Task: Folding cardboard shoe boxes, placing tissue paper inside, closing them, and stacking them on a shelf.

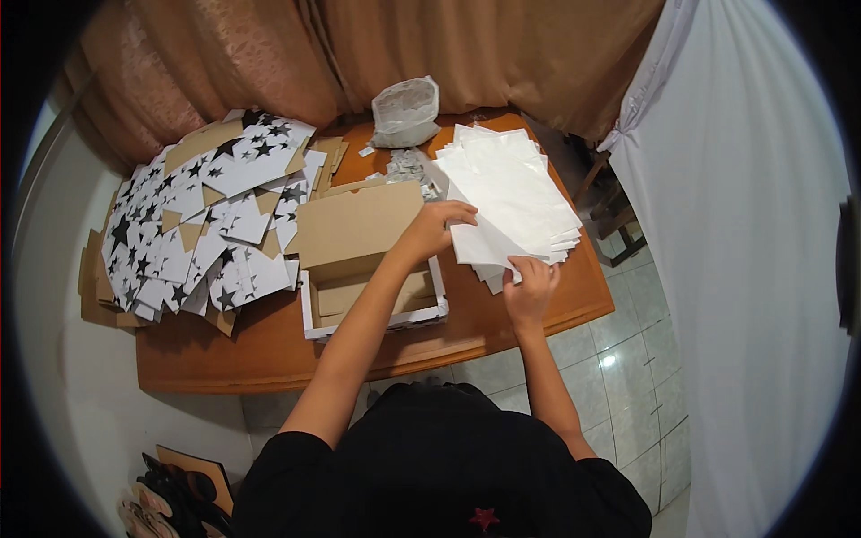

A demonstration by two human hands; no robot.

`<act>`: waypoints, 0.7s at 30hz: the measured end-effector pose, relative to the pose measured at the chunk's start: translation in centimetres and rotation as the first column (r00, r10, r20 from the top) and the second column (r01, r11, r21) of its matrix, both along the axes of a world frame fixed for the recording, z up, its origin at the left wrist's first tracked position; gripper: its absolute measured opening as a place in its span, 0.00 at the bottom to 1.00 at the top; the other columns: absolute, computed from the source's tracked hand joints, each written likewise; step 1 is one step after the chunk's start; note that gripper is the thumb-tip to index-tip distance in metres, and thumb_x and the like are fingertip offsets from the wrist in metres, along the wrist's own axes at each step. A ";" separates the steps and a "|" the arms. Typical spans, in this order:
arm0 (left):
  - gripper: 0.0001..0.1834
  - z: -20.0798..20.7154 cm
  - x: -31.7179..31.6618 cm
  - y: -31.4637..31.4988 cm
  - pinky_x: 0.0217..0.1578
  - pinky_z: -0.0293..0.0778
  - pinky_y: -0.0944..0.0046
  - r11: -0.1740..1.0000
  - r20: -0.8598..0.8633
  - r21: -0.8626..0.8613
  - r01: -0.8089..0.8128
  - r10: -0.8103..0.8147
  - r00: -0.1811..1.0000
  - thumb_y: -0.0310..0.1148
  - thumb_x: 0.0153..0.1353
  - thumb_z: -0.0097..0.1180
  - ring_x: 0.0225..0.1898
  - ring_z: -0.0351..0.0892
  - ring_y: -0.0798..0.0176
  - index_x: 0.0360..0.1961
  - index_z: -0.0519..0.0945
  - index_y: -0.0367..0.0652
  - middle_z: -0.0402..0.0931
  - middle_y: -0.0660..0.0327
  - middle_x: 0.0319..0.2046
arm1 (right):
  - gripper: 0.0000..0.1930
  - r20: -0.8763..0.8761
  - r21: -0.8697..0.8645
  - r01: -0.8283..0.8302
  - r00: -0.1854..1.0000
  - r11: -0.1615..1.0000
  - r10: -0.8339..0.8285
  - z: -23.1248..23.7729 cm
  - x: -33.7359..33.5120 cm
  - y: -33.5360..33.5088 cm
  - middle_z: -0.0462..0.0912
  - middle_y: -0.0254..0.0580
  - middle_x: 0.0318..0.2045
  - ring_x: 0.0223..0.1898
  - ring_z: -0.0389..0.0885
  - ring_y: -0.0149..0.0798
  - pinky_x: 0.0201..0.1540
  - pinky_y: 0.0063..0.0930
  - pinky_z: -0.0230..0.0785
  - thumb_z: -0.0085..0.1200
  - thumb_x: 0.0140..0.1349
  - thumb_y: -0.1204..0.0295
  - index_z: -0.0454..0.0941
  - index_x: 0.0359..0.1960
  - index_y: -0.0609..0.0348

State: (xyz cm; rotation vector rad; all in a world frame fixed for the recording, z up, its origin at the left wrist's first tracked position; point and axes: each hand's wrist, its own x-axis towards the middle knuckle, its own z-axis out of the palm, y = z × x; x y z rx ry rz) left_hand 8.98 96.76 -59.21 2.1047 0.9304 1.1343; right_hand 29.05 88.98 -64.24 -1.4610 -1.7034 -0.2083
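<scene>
Head view: left hand (435,226) and right hand (531,287) pinch a thin white sheet (485,237), fingers nearly closed; the loose paper stack (516,175) beneath the grip might cling and skew.

No legible text; only black stars (120,231) on white cardboard (240,184) and a red star (484,519) on the black shirt (413,448).

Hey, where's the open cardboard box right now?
In the head view, the open cardboard box sits on the wooden table, left of centre, between the star-printed cardboard pile and the white paper stack.
</scene>
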 end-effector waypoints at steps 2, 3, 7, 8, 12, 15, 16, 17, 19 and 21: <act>0.09 2.8 -2.2 -2.1 0.45 0.71 0.63 0.997 0.031 0.071 -0.032 0.030 0.999 0.22 0.43 0.58 0.44 0.77 0.56 0.29 0.80 0.38 0.77 0.55 0.41 | 0.13 0.021 0.061 -0.068 0.998 0.996 0.067 1.3 -0.5 -0.3 0.76 0.29 0.33 0.39 0.72 0.36 0.57 0.53 0.50 0.58 0.41 0.77 0.76 0.32 0.47; 0.09 3.6 -3.7 -3.1 0.45 0.71 0.63 0.991 0.029 0.126 -0.037 0.034 0.999 0.24 0.42 0.61 0.44 0.77 0.56 0.28 0.81 0.39 0.78 0.56 0.41 | 0.14 -0.032 0.075 -0.107 0.993 0.991 0.109 2.0 -1.3 -0.6 0.76 0.28 0.31 0.38 0.73 0.36 0.57 0.52 0.50 0.57 0.39 0.79 0.77 0.30 0.47; 0.09 4.3 -9.7 -8.0 0.45 0.72 0.64 0.977 -0.006 0.118 -0.177 0.179 0.984 0.25 0.41 0.62 0.44 0.77 0.58 0.28 0.81 0.40 0.77 0.57 0.43 | 0.14 -0.006 0.092 -0.209 0.977 0.974 0.211 2.9 -4.6 -1.7 0.76 0.28 0.31 0.39 0.72 0.36 0.57 0.51 0.49 0.56 0.38 0.80 0.77 0.29 0.47; 0.09 3.5 -11.2 -9.0 0.45 0.72 0.64 0.974 -0.009 0.116 -0.193 0.196 0.981 0.25 0.41 0.62 0.44 0.77 0.58 0.28 0.81 0.40 0.77 0.57 0.43 | 0.14 0.000 0.057 -0.260 0.966 0.964 0.260 2.8 -5.5 -1.9 0.75 0.29 0.31 0.39 0.72 0.37 0.58 0.52 0.48 0.56 0.38 0.80 0.77 0.29 0.48; 0.11 -1.7 -16.4 -12.7 0.47 0.70 0.65 0.916 0.040 -0.236 -0.324 0.342 0.939 0.23 0.41 0.61 0.48 0.74 0.60 0.30 0.82 0.42 0.75 0.59 0.47 | 0.14 0.012 -0.067 -0.440 0.897 0.896 0.441 1.4 -9.4 -3.1 0.75 0.29 0.31 0.40 0.71 0.36 0.58 0.54 0.47 0.56 0.38 0.80 0.78 0.29 0.49; 0.19 -5.2 -19.5 -15.1 0.56 0.61 0.59 0.854 -0.135 -0.357 -0.377 0.353 0.926 0.14 0.42 0.52 0.56 0.66 0.54 0.33 0.83 0.48 0.71 0.59 0.52 | 0.12 0.054 -0.128 -0.496 0.861 0.859 0.506 0.0 -11.5 -4.0 0.74 0.28 0.29 0.37 0.71 0.35 0.57 0.56 0.47 0.58 0.39 0.77 0.79 0.29 0.47; 0.19 -5.4 -19.8 -15.8 0.56 0.61 0.59 0.850 -0.135 -0.361 -0.384 0.359 0.923 0.14 0.42 0.52 0.56 0.66 0.54 0.33 0.83 0.48 0.71 0.59 0.52 | 0.11 0.076 -0.161 -0.506 0.849 0.847 0.522 -0.4 -12.0 -4.4 0.73 0.28 0.28 0.36 0.71 0.35 0.57 0.55 0.47 0.58 0.39 0.76 0.79 0.28 0.46; 0.22 -5.8 -19.9 -16.5 0.59 0.54 0.54 0.840 -0.353 -0.250 -0.481 0.383 0.854 0.13 0.42 0.50 0.60 0.60 0.54 0.35 0.82 0.51 0.68 0.60 0.54 | 0.08 0.067 -0.164 -0.501 0.854 0.850 0.516 -0.8 -12.5 -4.7 0.73 0.29 0.26 0.34 0.71 0.35 0.56 0.54 0.49 0.58 0.41 0.75 0.80 0.25 0.47; 0.25 -5.9 -20.0 -17.5 0.62 0.47 0.49 0.827 -0.548 -0.123 -0.548 0.403 0.733 0.12 0.42 0.48 0.63 0.54 0.53 0.36 0.82 0.54 0.66 0.61 0.56 | 0.07 0.093 -0.215 -0.485 0.854 0.847 0.513 -1.0 -12.9 -5.2 0.73 0.29 0.26 0.34 0.71 0.35 0.55 0.53 0.50 0.58 0.41 0.75 0.80 0.25 0.47; 0.19 -5.4 -20.0 -18.2 0.61 0.36 0.40 0.807 -0.606 -0.204 -0.553 0.340 0.719 0.22 0.44 0.55 0.65 0.48 0.54 0.37 0.82 0.59 0.65 0.63 0.57 | 0.07 0.119 -0.264 -0.463 0.855 0.846 0.505 -1.1 -13.0 -5.4 0.74 0.30 0.26 0.34 0.71 0.35 0.54 0.51 0.51 0.58 0.42 0.75 0.81 0.25 0.48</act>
